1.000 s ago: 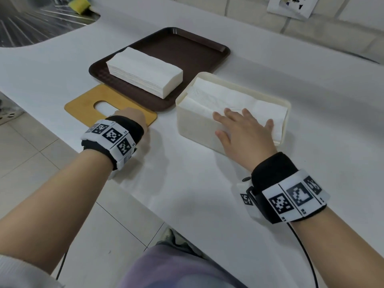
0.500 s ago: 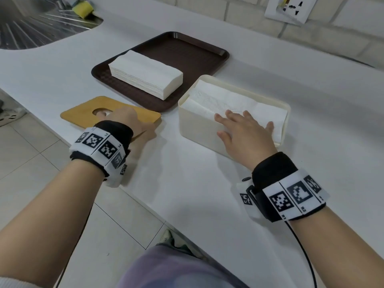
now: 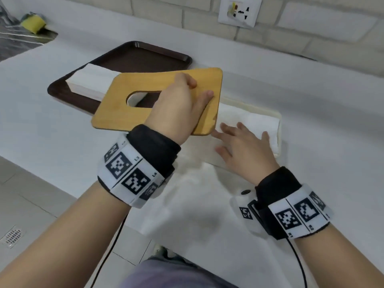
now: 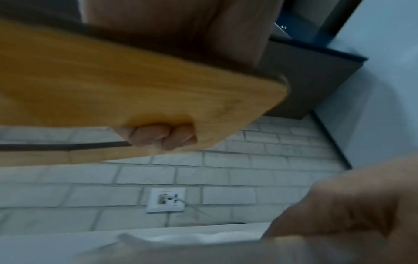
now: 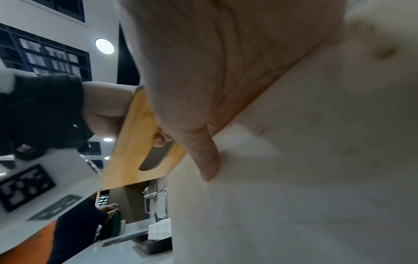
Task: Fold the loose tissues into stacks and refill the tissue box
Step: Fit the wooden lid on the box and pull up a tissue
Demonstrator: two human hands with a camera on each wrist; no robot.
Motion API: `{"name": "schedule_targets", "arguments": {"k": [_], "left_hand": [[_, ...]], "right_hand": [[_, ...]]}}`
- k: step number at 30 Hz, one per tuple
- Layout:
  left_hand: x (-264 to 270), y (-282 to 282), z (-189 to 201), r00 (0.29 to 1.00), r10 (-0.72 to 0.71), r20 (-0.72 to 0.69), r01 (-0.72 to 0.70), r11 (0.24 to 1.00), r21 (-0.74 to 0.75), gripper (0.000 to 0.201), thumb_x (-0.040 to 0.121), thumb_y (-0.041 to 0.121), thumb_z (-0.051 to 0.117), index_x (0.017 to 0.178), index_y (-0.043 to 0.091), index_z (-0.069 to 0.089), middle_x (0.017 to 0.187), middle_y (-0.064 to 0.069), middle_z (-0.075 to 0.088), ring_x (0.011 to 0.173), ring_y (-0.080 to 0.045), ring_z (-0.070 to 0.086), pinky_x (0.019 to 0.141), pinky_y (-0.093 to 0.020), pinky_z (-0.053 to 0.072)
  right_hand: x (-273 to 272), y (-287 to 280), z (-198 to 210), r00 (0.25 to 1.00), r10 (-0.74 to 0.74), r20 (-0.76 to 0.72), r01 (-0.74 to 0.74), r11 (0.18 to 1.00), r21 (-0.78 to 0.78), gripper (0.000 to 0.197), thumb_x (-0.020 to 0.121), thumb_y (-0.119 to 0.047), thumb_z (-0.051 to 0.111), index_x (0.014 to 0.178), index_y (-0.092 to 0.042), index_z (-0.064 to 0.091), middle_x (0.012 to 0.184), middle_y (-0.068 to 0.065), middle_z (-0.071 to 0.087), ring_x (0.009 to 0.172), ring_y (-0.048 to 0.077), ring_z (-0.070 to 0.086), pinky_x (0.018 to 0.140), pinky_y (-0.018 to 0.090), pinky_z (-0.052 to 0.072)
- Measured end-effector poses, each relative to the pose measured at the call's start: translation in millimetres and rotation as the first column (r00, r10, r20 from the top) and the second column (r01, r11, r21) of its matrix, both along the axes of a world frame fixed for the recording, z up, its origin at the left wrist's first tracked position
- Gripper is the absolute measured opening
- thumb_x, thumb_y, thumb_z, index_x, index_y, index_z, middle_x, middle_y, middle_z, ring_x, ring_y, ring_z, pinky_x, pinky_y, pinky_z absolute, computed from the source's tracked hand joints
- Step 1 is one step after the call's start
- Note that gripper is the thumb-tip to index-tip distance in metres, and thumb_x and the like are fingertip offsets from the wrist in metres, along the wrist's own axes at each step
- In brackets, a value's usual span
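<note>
My left hand (image 3: 182,100) grips the wooden lid (image 3: 149,84) with its oval slot, fingers curled through the slot in the left wrist view (image 4: 162,137), and holds it tilted in the air above the left end of the cream tissue box (image 3: 277,121). White tissues (image 3: 249,121) fill the box to its top. My right hand (image 3: 245,146) lies flat on those tissues and the box's near side, fingers straight. A second stack of folded tissues (image 3: 91,77) sits on the brown tray (image 3: 162,57), partly hidden by the lid.
The white counter (image 3: 311,90) runs along a brick wall with a socket (image 3: 239,11). A yellow sponge (image 3: 33,22) lies by the sink at far left. The counter's near edge drops to a tiled floor (image 3: 31,204).
My left hand picked the wooden lid up off the counter and carried it up and right, over the box. My right hand stayed flat on the tissues.
</note>
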State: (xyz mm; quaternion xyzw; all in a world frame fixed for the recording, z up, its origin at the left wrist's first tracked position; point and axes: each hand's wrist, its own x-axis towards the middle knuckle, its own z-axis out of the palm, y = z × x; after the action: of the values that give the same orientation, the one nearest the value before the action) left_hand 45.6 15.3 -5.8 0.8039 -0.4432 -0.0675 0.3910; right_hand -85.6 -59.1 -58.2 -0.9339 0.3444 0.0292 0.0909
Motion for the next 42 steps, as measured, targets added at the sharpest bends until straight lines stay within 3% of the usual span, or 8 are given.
{"name": "schedule_targets", "arguments": {"k": [6, 11, 16, 25, 28, 31, 36, 42], "left_hand": [[-32, -50, 2, 0.958, -0.268, 0.104, 0.265, 0.963, 0.045, 0.035, 0.095, 0.029, 0.047, 0.124, 0.009, 0.044, 0.093, 0.002, 0.048, 0.080, -0.014, 0.045, 0.065, -0.018, 0.029], [-44, -75, -5, 0.927, -0.362, 0.103, 0.350, 0.929, 0.118, 0.034, 0.096, 0.028, 0.047, 0.121, 0.005, 0.047, 0.097, -0.005, 0.055, 0.080, -0.015, 0.044, 0.063, -0.016, 0.027], [-51, -84, -18, 0.916, -0.393, 0.083, 0.374, 0.909, 0.184, 0.034, 0.096, 0.029, 0.046, 0.120, 0.005, 0.048, 0.101, -0.009, 0.059, 0.081, -0.017, 0.047, 0.062, -0.017, 0.026], [-53, -77, -21, 0.852, -0.523, 0.032, 0.475, 0.796, 0.374, 0.064, 0.088, 0.042, 0.056, 0.138, 0.010, 0.034, 0.131, -0.009, 0.045, 0.122, -0.023, 0.040, 0.100, -0.030, 0.034], [-20, -57, 4, 0.834, -0.551, 0.041, 0.478, 0.757, 0.445, 0.124, 0.036, 0.078, 0.063, 0.142, 0.033, 0.017, 0.138, 0.000, 0.032, 0.130, -0.019, 0.029, 0.108, -0.036, 0.027], [14, -53, 15, 0.833, -0.543, 0.107, 0.362, 0.679, 0.639, 0.154, 0.007, 0.078, 0.069, 0.139, 0.048, -0.004, 0.151, 0.006, 0.009, 0.140, -0.022, 0.014, 0.112, -0.044, 0.018], [31, -68, 1, 0.769, -0.635, 0.066, 0.300, 0.451, 0.841, 0.156, 0.014, 0.071, 0.069, 0.140, 0.044, -0.021, 0.154, 0.009, -0.018, 0.143, -0.020, -0.014, 0.117, -0.049, 0.002], [30, -77, -5, 0.761, -0.638, 0.117, 0.305, 0.511, 0.804, 0.143, 0.031, 0.052, 0.088, 0.141, 0.045, -0.004, 0.141, 0.009, 0.010, 0.138, -0.019, 0.007, 0.112, -0.050, 0.023]], "right_hand": [[-32, -17, 13, 0.971, -0.168, 0.171, 0.106, 0.940, 0.324, 0.044, 0.088, -0.034, 0.040, 0.132, -0.029, 0.038, 0.135, -0.005, 0.049, 0.132, 0.020, 0.036, 0.114, 0.053, 0.009], [-48, -24, 23, 0.769, -0.468, 0.437, 0.067, 0.738, 0.672, 0.046, 0.063, -0.028, 0.035, 0.110, -0.028, 0.037, 0.088, -0.004, 0.050, 0.092, 0.021, 0.044, 0.079, 0.029, 0.035], [-50, -32, 25, 0.520, -0.669, 0.530, 0.042, 0.640, 0.767, 0.024, 0.083, -0.037, 0.044, 0.105, -0.026, 0.045, 0.080, -0.008, 0.054, 0.077, 0.009, 0.050, 0.078, 0.025, 0.037], [-42, -43, 10, 0.659, -0.545, 0.518, 0.345, 0.831, 0.436, 0.044, 0.094, -0.011, 0.044, 0.137, -0.008, 0.034, 0.076, -0.002, 0.051, 0.062, 0.003, 0.045, 0.051, 0.005, 0.037], [-41, -45, 10, 0.670, -0.561, 0.486, 0.368, 0.819, 0.440, 0.049, 0.095, -0.012, 0.041, 0.142, -0.008, 0.027, 0.101, 0.009, 0.055, 0.081, 0.017, 0.052, 0.054, 0.010, 0.036], [-38, -45, 9, 0.674, -0.572, 0.468, 0.384, 0.812, 0.440, 0.049, 0.096, -0.011, 0.038, 0.143, -0.008, 0.026, 0.116, 0.017, 0.054, 0.105, 0.027, 0.052, 0.070, 0.020, 0.034], [-39, -44, 12, 0.701, -0.538, 0.468, 0.392, 0.839, 0.378, 0.046, 0.096, -0.007, 0.035, 0.141, -0.003, 0.027, 0.117, 0.014, 0.045, 0.082, 0.016, 0.040, 0.055, 0.013, 0.035], [-44, -42, 21, 0.697, -0.573, 0.430, 0.425, 0.814, 0.396, 0.034, 0.093, 0.001, 0.032, 0.127, 0.002, 0.036, 0.126, 0.018, 0.033, 0.061, 0.004, 0.031, 0.052, -0.005, 0.033]]}}
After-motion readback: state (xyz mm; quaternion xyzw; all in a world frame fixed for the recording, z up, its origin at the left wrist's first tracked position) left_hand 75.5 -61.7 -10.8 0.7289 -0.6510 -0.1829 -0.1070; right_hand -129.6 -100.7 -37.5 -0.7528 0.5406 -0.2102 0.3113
